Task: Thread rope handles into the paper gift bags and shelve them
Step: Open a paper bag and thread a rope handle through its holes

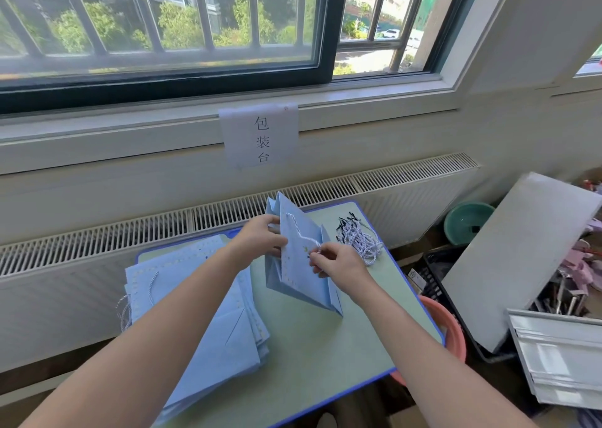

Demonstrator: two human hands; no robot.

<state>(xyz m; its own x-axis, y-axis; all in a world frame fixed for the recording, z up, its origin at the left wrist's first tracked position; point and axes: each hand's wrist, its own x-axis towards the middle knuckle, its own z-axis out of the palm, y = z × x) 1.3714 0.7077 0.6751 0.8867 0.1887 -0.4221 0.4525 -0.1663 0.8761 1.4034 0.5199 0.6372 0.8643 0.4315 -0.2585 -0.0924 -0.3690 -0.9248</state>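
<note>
A pale blue paper gift bag [301,264] is held partly open and tilted above the middle of a small green table [325,339] set below a window. The bag's upper edge is pinched by the left hand [260,235], fingers closed on the paper. A twisted white-and-blue rope handle [301,232] is seen looping across the bag's face; its near end is gripped between the closed fingertips of the right hand [335,261], close against the paper. The threading step appears to be in hand, with one handle being worked into its hole. Whether the end is through cannot be told. A loose bundle of spare ropes [360,237] lies just right of the bag. A flat stack of bags [202,313] rests on the table's left side, partly hidden by the left forearm. Next, the rope end would likely need feeding through and securing inside. No shelf is visible.
</note>
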